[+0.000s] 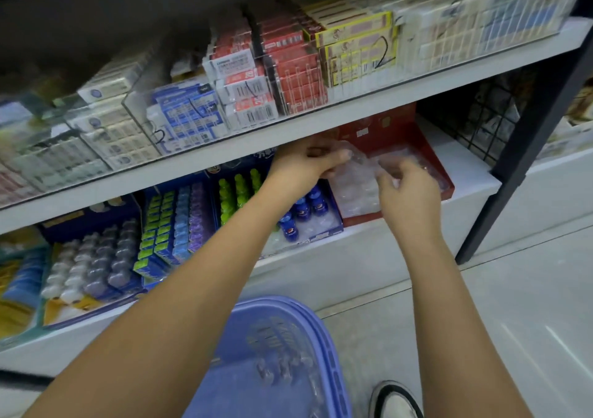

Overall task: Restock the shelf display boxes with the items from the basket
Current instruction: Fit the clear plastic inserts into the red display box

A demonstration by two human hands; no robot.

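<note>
I have both hands in at the red cardboard display box (pixel 414 148), which sits at the right end of the lower white shelf (pixel 465 189), and I take that box as my mark for everything else. Lying in it is a clear moulded plastic tray (pixel 356 189), its pockets bare as far as I can make out through the blur. My left hand (pixel 308 160) has its fingers curled over the tray's far edge, at the back left of the box. My right hand (pixel 407 193) pinches the tray's near right side between thumb and curled fingers, close to the box's front wall. I judge the step to be readying this box: seating or straightening the liner so it can take stock. The goods to go in are below and in front of the box, in the periwinkle plastic basket (pixel 288 318) on the floor. I see pale, clear-wrapped pieces in it but cannot tell what they are. Just left of the red box stands a blue display box (pixel 334 209) holding small blue bottles (pixel 309 205), with rows of green bottles (pixel 239 189) further left. Next, I reckon, the tray must lie flat and square within the box walls. Then one hand must let go and drop to the basket.
</note>
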